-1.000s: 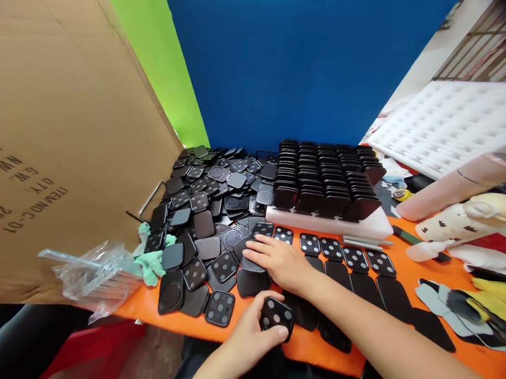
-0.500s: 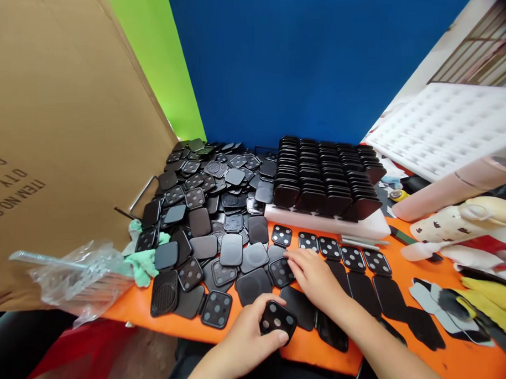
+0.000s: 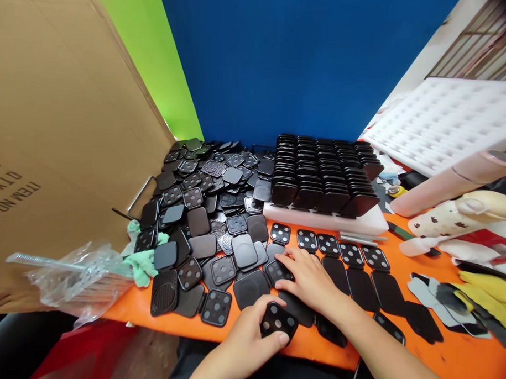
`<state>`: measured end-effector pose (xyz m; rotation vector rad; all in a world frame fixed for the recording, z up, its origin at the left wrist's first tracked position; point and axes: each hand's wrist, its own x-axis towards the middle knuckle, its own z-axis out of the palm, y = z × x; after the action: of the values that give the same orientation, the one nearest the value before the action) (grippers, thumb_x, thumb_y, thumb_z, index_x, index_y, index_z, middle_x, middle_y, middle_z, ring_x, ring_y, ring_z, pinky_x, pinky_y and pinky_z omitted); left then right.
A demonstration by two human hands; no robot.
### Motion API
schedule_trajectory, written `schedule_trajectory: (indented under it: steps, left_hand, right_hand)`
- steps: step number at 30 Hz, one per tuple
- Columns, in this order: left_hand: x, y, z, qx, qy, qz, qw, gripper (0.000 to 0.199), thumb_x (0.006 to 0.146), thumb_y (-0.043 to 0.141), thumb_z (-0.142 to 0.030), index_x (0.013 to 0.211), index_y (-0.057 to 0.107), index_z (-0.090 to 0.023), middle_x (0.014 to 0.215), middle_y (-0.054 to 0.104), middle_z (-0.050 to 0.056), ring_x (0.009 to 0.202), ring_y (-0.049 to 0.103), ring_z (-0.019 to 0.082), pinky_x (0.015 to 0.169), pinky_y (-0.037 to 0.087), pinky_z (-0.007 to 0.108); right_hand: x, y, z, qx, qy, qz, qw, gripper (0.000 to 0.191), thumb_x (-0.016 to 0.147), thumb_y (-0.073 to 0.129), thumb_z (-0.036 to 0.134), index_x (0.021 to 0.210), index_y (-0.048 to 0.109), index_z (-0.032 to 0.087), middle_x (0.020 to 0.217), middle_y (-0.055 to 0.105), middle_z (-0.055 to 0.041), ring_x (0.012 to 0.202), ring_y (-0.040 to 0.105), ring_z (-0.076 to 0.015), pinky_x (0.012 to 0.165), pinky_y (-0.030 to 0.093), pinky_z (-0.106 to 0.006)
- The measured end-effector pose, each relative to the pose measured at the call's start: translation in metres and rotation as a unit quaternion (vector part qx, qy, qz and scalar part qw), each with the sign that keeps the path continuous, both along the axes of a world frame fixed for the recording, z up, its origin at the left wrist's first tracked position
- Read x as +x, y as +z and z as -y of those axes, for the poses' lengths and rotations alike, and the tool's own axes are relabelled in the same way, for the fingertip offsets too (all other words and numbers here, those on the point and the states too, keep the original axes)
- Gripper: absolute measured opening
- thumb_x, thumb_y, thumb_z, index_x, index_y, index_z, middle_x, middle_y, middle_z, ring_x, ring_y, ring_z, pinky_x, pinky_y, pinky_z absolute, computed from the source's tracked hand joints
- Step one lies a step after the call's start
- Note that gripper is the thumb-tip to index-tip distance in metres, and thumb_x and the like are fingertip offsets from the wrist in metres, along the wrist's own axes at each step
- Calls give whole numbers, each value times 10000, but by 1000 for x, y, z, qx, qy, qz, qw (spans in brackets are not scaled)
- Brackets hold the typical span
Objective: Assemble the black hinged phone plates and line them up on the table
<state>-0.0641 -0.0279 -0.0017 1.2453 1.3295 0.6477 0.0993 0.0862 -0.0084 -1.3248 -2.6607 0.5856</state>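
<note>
My left hand (image 3: 256,336), low in the centre, grips a black square case (image 3: 277,319) with grey dots on its face, thumb on its front edge. To the right and slightly above, my right hand (image 3: 308,276) has its fingertips over another dotted case (image 3: 277,270) at the edge of the pile. Its fingers are spread; whether they grip the case is unclear. A large heap of black square cases (image 3: 199,220) spreads to the left. Opened cases with dotted halves (image 3: 351,254) lie in a row to the right, partly hidden by my right forearm.
Upright black cases (image 3: 309,197) fill a white foam block (image 3: 332,220) at the back. A bagged brush (image 3: 79,278) and green cloth (image 3: 144,266) lie left on the orange table (image 3: 462,354). Yellow gloves (image 3: 491,300) and a spotted bottle (image 3: 439,220) are at right.
My right hand has shifted slightly down over the dotted case, its fingers spread wider. A grey-faced case in the pile has moved slightly right. My left hand still holds its case.
</note>
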Motion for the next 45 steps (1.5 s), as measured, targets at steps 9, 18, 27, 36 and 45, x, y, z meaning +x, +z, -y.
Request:
schedule_trajectory:
  steps: [9,18,27,36,45]
  left_hand:
    - [3,0,0,13,-18,-6,1000,433,666,617,-157,1083,542,-250,918,598,-26,832,522,172,731,376,243]
    - [-3,-10,-2,14,-10,11,1000,428,672,621,-199,1089,535,-239,927,591,-6,845,526,187,743,386,258]
    - [-6,-22,0,22,10,36,999,429,680,650,-301,1090,549,-230,940,617,14,874,542,209,774,408,283]
    - [-4,-29,-6,22,38,81,996,435,699,643,-288,1110,511,-235,1046,609,36,987,546,245,821,421,303]
    - [11,-28,-24,45,103,80,990,449,731,665,-360,1126,512,-212,1068,606,61,970,575,241,864,435,327]
  right_hand:
    - [-17,-8,-5,16,58,-82,995,280,888,494,266,1153,583,273,1076,598,-38,958,535,-193,827,461,-315]
    - [-16,-18,-46,52,78,-64,994,360,887,433,141,1159,607,301,1203,602,-15,970,486,-208,843,438,-350]
    - [-1,-19,-40,36,89,-91,991,346,867,419,76,1082,643,230,1128,636,-36,1005,485,-188,886,423,-336]
    - [15,9,8,4,-10,-140,990,347,893,379,116,1137,590,243,1050,652,-34,947,553,-180,832,458,-317]
    - [62,17,56,-154,-160,-272,936,276,900,426,261,1080,634,244,825,675,-31,784,608,-182,738,468,-320]
